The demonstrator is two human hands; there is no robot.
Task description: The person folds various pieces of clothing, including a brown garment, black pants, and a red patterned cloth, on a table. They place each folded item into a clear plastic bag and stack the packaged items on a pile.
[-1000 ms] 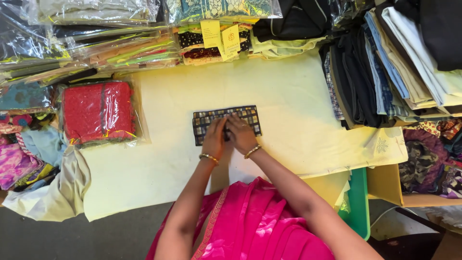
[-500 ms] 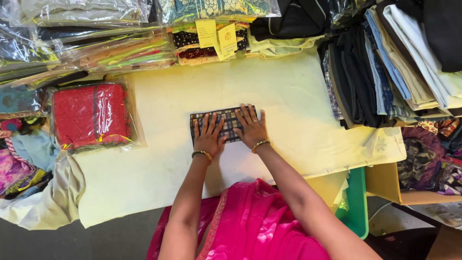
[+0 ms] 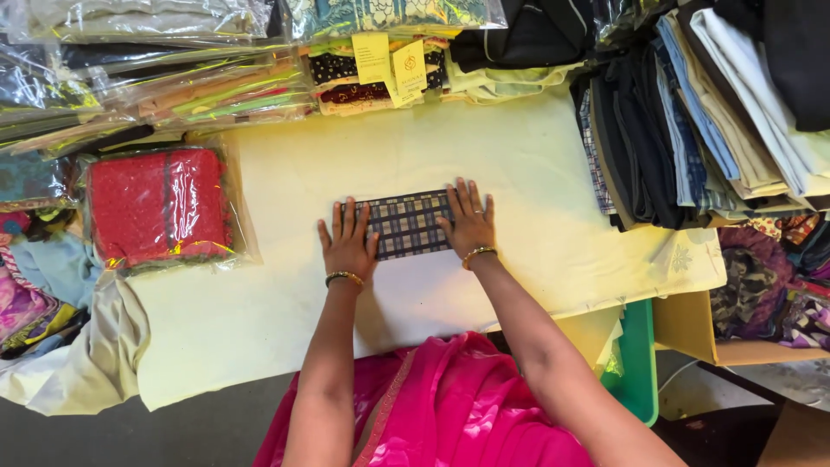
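Observation:
A small folded checked cloth (image 3: 406, 223), dark with pale lines, lies on the pale yellow table cover (image 3: 519, 164). My left hand (image 3: 347, 244) rests flat on the cloth's left end, fingers spread. On its right end my right hand (image 3: 467, 220) presses flat in the same way. Both wrists wear gold bangles. Neither hand grips anything.
A red fabric pack in clear plastic (image 3: 160, 207) lies to the left. Stacks of wrapped fabrics (image 3: 173, 78) line the far edge, with yellow tags (image 3: 389, 56). Folded dark and light garments (image 3: 692, 121) pile up at the right. A green bin (image 3: 638, 363) stands below the table's right corner.
My hands were together at the cloth's middle. They have slid apart to its two ends and now lie flat on it.

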